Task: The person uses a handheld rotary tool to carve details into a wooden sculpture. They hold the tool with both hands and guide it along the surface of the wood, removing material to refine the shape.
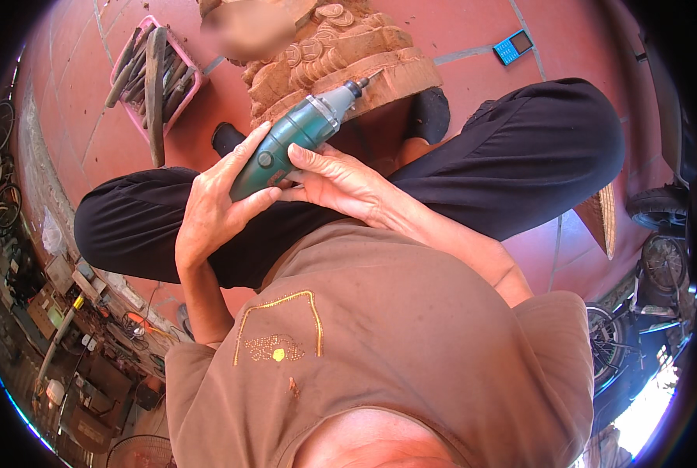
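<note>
My left hand [220, 195] is wrapped round the rear of a green rotary tool [290, 142] with a grey nose. My right hand [337, 183] grips the same tool from the other side, its thumb on the body. Up and to the right points the tool's dark collet [358, 85], with a thin bit reaching beyond it. That tip is near the base edge of a carved wooden figure [348, 51], which lies between my legs; whether it touches the wood I cannot tell. Part of the figure at the far left is blurred.
A pink basket [198, 80] full of long carving tools [155, 86] stands at the far left. On the red tiles at the far right lies a blue keypad phone [513, 48]. Motorbike wheels [663, 261] line the right side. Cluttered objects fill the left edge.
</note>
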### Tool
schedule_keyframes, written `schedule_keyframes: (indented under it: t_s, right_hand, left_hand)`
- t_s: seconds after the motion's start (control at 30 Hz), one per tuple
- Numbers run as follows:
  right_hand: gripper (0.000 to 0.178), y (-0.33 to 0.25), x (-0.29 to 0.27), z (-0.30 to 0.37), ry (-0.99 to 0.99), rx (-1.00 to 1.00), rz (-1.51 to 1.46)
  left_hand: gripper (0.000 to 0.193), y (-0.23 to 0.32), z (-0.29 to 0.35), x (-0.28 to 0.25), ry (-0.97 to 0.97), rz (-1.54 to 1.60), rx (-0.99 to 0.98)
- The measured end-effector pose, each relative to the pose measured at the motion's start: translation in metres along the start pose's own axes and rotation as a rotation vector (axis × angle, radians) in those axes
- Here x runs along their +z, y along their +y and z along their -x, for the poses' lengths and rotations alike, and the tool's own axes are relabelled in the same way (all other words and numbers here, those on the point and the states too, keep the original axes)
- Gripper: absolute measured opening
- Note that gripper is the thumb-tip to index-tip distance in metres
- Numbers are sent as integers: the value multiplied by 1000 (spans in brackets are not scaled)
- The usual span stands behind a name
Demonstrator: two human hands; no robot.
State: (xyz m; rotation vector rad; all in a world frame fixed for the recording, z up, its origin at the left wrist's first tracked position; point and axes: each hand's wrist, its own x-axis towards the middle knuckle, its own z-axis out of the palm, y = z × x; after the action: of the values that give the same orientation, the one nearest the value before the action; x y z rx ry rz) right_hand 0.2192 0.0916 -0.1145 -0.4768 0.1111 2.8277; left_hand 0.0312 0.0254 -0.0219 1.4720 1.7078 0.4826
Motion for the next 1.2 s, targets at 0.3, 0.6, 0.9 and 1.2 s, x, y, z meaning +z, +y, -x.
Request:
schedule_keyframes:
  t_s: [0.3, 0.6, 0.9, 1.2]
  right_hand:
    - [60, 2, -1, 6, -5, 24, 19]
    - [51, 5, -2, 15, -30, 32, 9]
    - [51, 8, -3, 23, -38, 42, -17]
    - [50, 5, -1, 15, -24, 19, 0]
  left_hand:
    - [78, 2, 3, -2, -50, 9, -5]
    - [80, 1, 6, -1, -82, 14, 23]
    - [81, 4, 8, 1, -98, 19, 42]
    - [79, 3, 6, 0, -62, -8, 25]
